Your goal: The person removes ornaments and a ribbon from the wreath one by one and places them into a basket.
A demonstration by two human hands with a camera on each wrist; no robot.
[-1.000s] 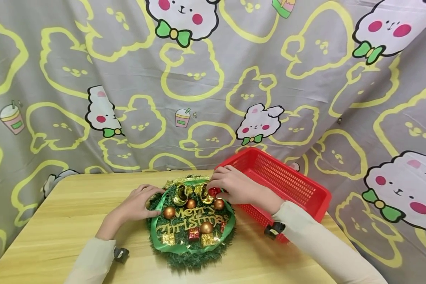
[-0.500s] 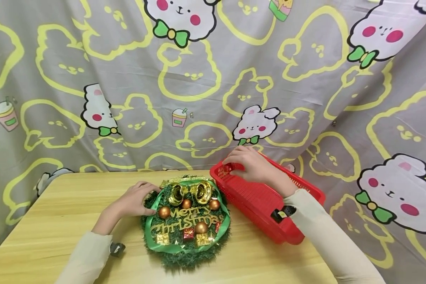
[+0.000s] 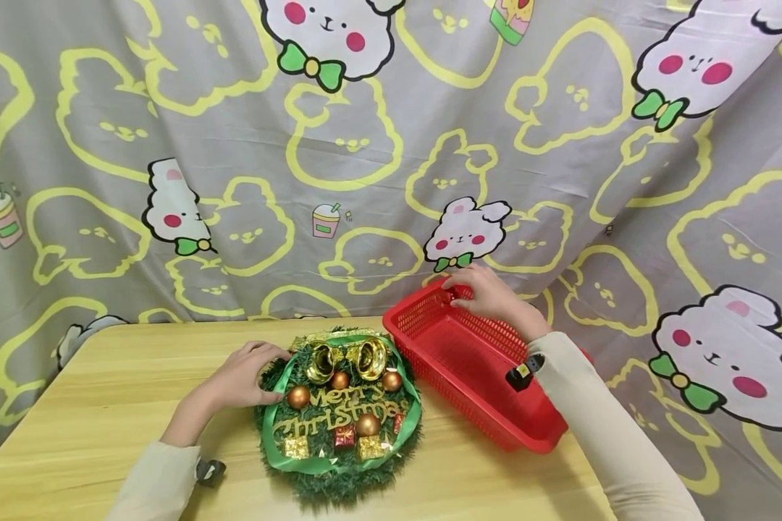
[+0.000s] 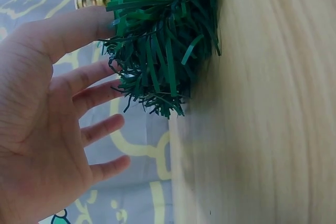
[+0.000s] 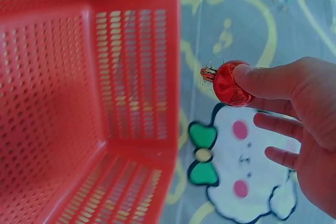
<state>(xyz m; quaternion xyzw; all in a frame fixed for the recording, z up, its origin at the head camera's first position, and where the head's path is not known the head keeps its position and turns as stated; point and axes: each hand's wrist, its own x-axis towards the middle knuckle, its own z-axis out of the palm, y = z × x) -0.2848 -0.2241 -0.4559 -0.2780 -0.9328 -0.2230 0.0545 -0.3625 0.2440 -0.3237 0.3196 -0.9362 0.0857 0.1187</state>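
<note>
A round green Christmas wreath [image 3: 339, 486] lies on the table, with gold bells [image 3: 369, 359], orange-brown balls [image 3: 368, 425], small gift boxes and "Merry Christmas" lettering. My left hand [image 3: 244, 380] rests at its left edge. In the left wrist view, the fingers [image 4: 102, 129] are spread and fairly straight, some tips hidden by the tinsel [image 4: 163, 51]. My right hand [image 3: 492, 297] is over the far end of the red plastic basket [image 3: 459, 387]. Its thumb and fingers pinch a shiny red Christmas bauble [image 5: 231, 83], whose cap points toward the basket wall in the right wrist view.
The wooden table [image 3: 124, 376] carries the wreath near its middle and the basket at its right side. A grey patterned curtain [image 3: 358, 268] hangs right behind the table. The basket has perforated walls [image 5: 131, 77], and its far end nears the curtain.
The right hand has lifted the red bauble off the wreath's upper right and carried it right and away to the basket's far end. The left hand has stayed at the wreath's left edge.
</note>
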